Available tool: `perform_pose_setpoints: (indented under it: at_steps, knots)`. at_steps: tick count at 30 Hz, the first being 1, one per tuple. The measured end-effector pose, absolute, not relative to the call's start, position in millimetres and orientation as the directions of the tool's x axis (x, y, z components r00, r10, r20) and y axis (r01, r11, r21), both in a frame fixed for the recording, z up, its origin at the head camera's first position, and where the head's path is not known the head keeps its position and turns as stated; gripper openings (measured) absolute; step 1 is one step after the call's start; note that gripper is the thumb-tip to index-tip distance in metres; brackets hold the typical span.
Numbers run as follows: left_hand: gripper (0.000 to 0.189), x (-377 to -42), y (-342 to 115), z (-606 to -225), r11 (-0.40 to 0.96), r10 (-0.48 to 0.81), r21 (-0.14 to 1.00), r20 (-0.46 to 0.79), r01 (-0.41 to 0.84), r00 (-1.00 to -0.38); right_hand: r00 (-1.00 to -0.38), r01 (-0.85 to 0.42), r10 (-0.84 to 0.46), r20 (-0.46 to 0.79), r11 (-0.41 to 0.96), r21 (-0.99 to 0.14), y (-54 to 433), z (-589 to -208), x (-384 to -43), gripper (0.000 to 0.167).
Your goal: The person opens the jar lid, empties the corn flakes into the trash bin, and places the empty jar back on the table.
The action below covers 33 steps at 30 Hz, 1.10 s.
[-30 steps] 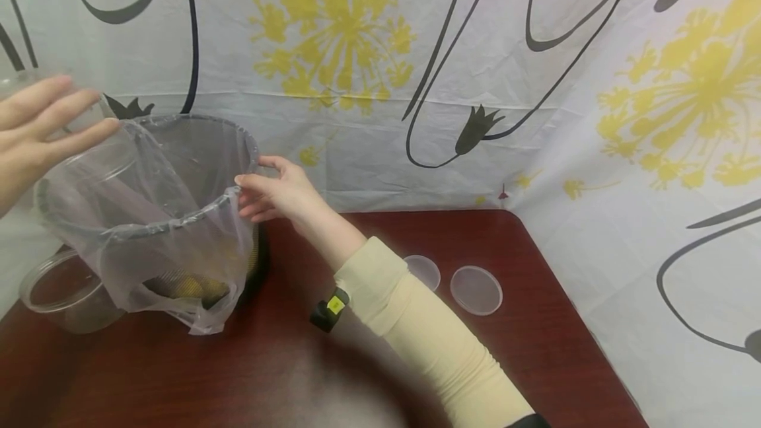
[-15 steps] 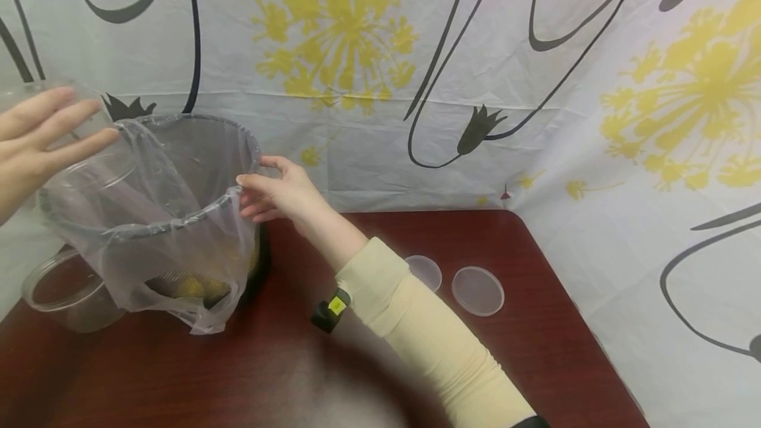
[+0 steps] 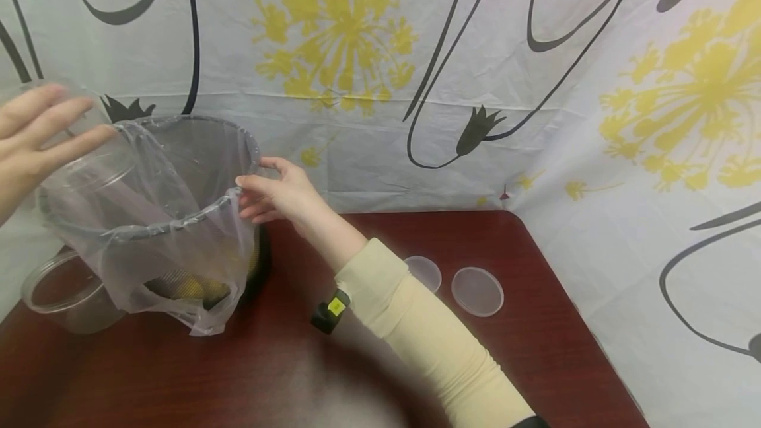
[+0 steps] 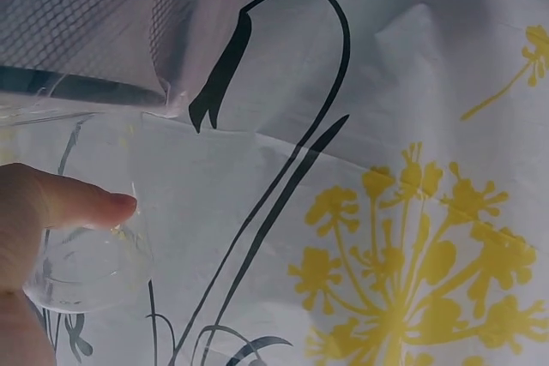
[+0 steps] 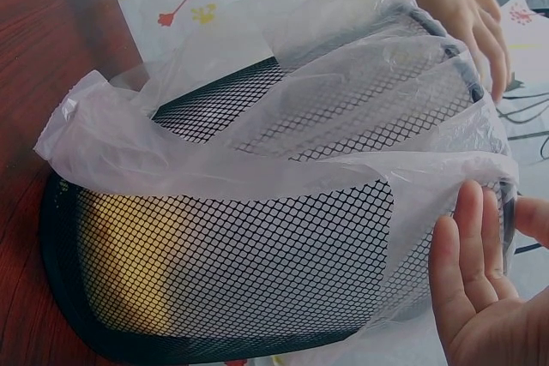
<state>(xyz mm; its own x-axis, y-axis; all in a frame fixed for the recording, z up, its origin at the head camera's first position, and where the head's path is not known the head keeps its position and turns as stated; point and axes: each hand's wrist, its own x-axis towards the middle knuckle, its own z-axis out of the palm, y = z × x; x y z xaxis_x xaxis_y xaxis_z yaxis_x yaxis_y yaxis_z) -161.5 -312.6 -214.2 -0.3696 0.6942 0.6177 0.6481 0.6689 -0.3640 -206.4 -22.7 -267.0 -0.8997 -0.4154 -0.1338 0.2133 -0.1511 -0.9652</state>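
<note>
A black mesh wastebasket (image 5: 283, 255) stands on the table at the left of the head view, a translucent bag (image 3: 196, 249) lining it and folded over its rim. My right hand (image 3: 279, 193) grips the rim and bag at the near right, thumb on one side and fingers outside against the mesh. At the far left my left hand (image 3: 36, 144) holds a clear plastic container (image 4: 90, 267), tipped over the basket's opening; the thumb lies along its side in the left wrist view. Something yellow (image 5: 129, 255) shows through the mesh low in the basket.
Another clear plastic tub (image 3: 92, 299) stands beside the basket at the left. Two round translucent lids (image 3: 477, 291) lie on the dark red table (image 3: 285, 375) at the right. Patterned white cloth (image 3: 380, 170) hangs behind the table and along its right side.
My left hand dips slightly with the container, then shifts a little left; its fingers are blurred in places. My right hand keeps its grip on the rim, and the basket stays put.
</note>
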Motion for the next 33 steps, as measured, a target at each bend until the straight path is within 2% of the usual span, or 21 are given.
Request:
perform_pose_setpoints:
  at_steps: [2,3,6,10,14,22,26,29,31,33]
  knots:
    - [0.088,-162,-315,-212,0.675,0.691,-0.36,0.614,0.644,-0.381,-0.899,0.214,-0.416,-0.135,-0.15,-0.965,-23,-267,-207,0.06]
    - [0.091,-162,-317,-211,0.67,0.725,-0.488,0.593,0.56,-0.351,-0.899,0.215,-0.417,-0.136,-0.149,-0.965,-23,-267,-207,0.06]
    - [0.088,-163,-320,-211,0.689,0.704,-0.476,0.617,0.546,-0.351,-0.898,0.216,-0.419,-0.136,-0.15,-0.965,-24,-266,-207,0.059]
    - [0.086,-163,-319,-211,0.723,0.66,-0.43,0.661,0.541,-0.357,-0.898,0.216,-0.418,-0.135,-0.152,-0.964,-24,-266,-207,0.059]
    - [0.085,-160,-317,-210,0.758,0.614,-0.376,0.686,0.533,-0.389,-0.898,0.215,-0.418,-0.135,-0.152,-0.965,-25,-266,-207,0.059]
    - [0.08,-165,-317,-215,0.794,0.493,-0.269,0.809,0.545,-0.32,-0.898,0.214,-0.419,-0.134,-0.152,-0.965,-26,-266,-208,0.059]
    - [0.078,-170,-317,-222,0.814,0.394,-0.19,0.876,0.55,-0.28,-0.899,0.217,-0.416,-0.138,-0.15,-0.965,-26,-267,-208,0.059]
    - [0.081,-166,-317,-223,0.844,0.346,-0.135,0.877,0.52,-0.334,-0.899,0.219,-0.415,-0.14,-0.149,-0.964,-27,-267,-208,0.059]
    - [0.09,-160,-318,-222,0.876,0.318,-0.09,0.847,0.474,-0.426,-0.899,0.219,-0.416,-0.14,-0.148,-0.964,-27,-268,-208,0.059]
    - [0.102,-154,-321,-222,0.922,0.276,-0.059,0.793,0.383,-0.543,-0.898,0.218,-0.416,-0.14,-0.146,-0.965,-26,-268,-208,0.059]
